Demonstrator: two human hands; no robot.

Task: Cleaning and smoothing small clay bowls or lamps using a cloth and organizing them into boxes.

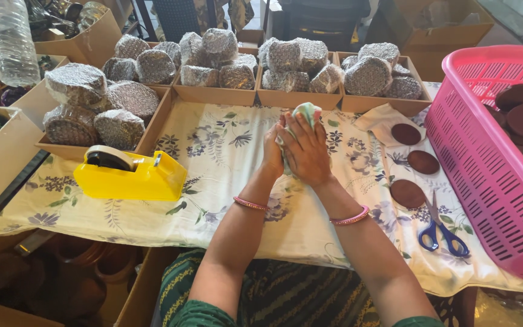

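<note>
Both hands meet over the middle of the flowered tablecloth [225,163]. My right hand [305,152] and my left hand [272,151] press together around a cloth-covered bundle [304,111], white with green and pink print, whose top shows above the fingers. What lies inside the cloth is hidden. A pink bangle sits on each wrist. To the right lie three dark brown round discs [422,161] on the cloth, and blue-handled scissors [442,233] rest near the table's front edge.
A yellow tape dispenser [131,174] stands at the left. Cardboard trays [298,97] of bubble-wrapped round items line the back. A pink plastic basket [485,175] holding more brown discs fills the right. A clear bottle [12,42] stands far left.
</note>
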